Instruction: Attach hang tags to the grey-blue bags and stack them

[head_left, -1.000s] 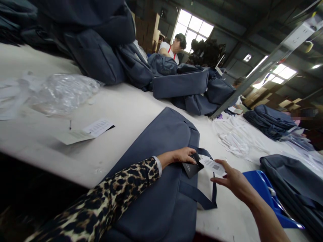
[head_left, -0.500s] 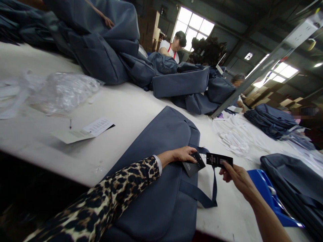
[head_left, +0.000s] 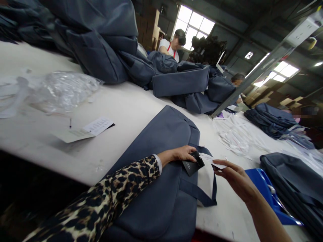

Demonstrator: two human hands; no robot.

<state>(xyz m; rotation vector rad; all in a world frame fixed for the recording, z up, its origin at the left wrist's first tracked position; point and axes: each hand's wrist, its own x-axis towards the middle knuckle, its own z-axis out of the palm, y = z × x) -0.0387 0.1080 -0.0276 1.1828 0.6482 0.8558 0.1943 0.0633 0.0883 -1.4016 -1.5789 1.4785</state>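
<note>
A dark blue-grey bag point(head_left: 156, 141) lies flat on the white table, its strap handles point(head_left: 199, 195) toward the right. Over the bag's right part, my left hand point(head_left: 185, 154) pinches a black tag point(head_left: 192, 165) with small light print. Right of the handles, my right hand point(head_left: 232, 173) holds a second tag point(head_left: 219, 164) between thumb and fingers; its white side shows. A thin string near the two tags is hard to make out.
On the left lie a clear plastic bundle point(head_left: 68, 90) and a folded card point(head_left: 98, 126). Bags point(head_left: 180, 82) are piled at the back beside a slanted metal post point(head_left: 239, 90). A blue tray point(head_left: 267, 198) and another bag point(head_left: 292, 178) lie right. A person point(head_left: 166, 46) stands behind the pile.
My right hand has turned the tag over, from its black face to its white side. My left hand has hardly moved. The other person's arm at the top left is gone from view.
</note>
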